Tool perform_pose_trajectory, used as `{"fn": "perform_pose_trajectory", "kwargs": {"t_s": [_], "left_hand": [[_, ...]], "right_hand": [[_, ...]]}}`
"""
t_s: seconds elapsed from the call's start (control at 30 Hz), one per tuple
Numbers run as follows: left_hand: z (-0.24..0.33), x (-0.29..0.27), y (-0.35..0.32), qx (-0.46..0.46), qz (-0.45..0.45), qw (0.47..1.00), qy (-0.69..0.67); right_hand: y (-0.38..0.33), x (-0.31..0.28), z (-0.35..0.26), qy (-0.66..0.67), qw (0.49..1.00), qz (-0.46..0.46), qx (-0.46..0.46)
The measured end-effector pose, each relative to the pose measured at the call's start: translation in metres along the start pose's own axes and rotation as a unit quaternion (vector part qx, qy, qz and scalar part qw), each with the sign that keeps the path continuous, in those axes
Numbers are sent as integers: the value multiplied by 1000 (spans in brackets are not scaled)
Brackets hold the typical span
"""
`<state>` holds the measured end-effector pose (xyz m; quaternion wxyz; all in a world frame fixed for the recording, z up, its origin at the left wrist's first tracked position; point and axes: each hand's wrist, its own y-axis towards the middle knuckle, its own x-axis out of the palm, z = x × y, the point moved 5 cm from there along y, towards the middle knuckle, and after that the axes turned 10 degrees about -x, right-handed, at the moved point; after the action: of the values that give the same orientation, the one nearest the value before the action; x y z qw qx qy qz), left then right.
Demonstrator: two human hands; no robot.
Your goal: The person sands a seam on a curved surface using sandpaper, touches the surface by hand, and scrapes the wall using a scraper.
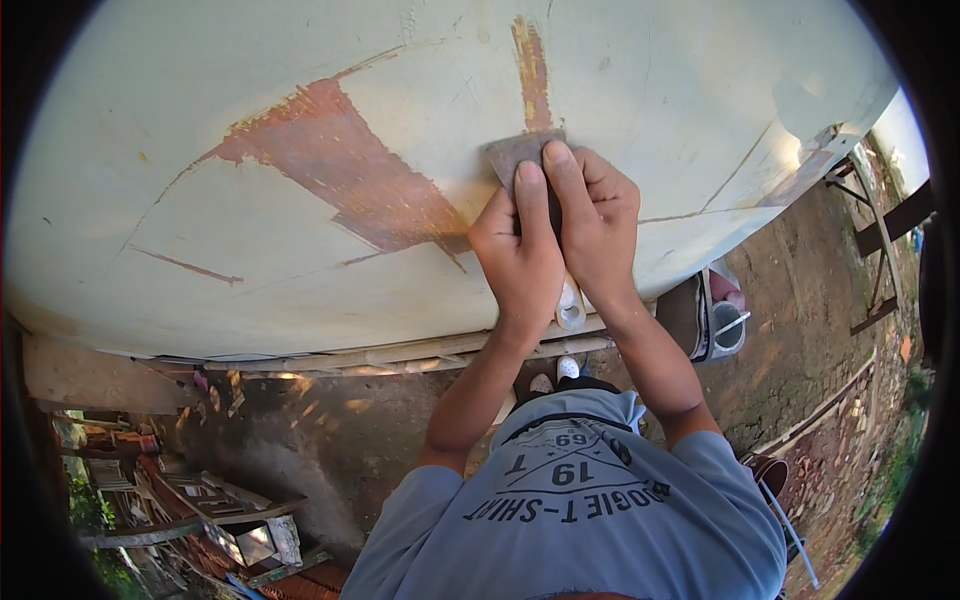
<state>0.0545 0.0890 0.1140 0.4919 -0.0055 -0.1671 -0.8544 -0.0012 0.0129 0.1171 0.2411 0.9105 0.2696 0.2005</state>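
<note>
A big pale cream curved hull (250,270) fills the upper picture, with patches where the paint is worn down to reddish brown (330,160). Both hands press a brown sheet of sandpaper (512,152) flat against the hull, below a narrow rubbed streak (532,70). My left hand (518,250) lies on the sheet's lower left with the fingers together. My right hand (592,215) sits beside it, fingertips on the sheet's top right edge. Most of the sheet is hidden under the fingers.
A wooden beam (400,352) runs under the hull. A grey bucket (728,325) stands on the dirt ground at the right, with metal frames (880,240) beyond it. Stacked wood and junk (190,500) lie at the lower left. My white shoes (555,375) show below.
</note>
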Motion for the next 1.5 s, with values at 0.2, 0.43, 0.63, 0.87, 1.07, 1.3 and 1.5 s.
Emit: {"fn": "perform_pose_trajectory", "kwargs": {"t_s": [0.2, 0.43, 0.63, 0.87, 1.07, 1.3, 1.5], "left_hand": [[-7, 1, -2, 12, 8, 1000, 15], [-18, 2, -6, 16, 19, 1000, -8], [-4, -1, 0, -58, -24, 996, -61], [10, 0, 5, -16, -21, 1000, -2], [-17, 4, 1, 18, 21, 1000, 8], [-13, 0, -2, 11, 18, 1000, -16], [10, -3, 8, -67, -46, 996, -45]], "right_hand": [[2, -3, 3, -22, 1000, 15, -6], [-7, -5, 9, -13, 1000, 6, 7], [0, 2, -6, 10, 999, -6, 40], [5, 1, -13, -9, 1000, 9, -9], [-8, -6, 15, -34, 999, 17, -7], [-4, 0, 5, -29, 999, 13, -16], [11, 7, -14, -1, 1000, 3, -29]]}}
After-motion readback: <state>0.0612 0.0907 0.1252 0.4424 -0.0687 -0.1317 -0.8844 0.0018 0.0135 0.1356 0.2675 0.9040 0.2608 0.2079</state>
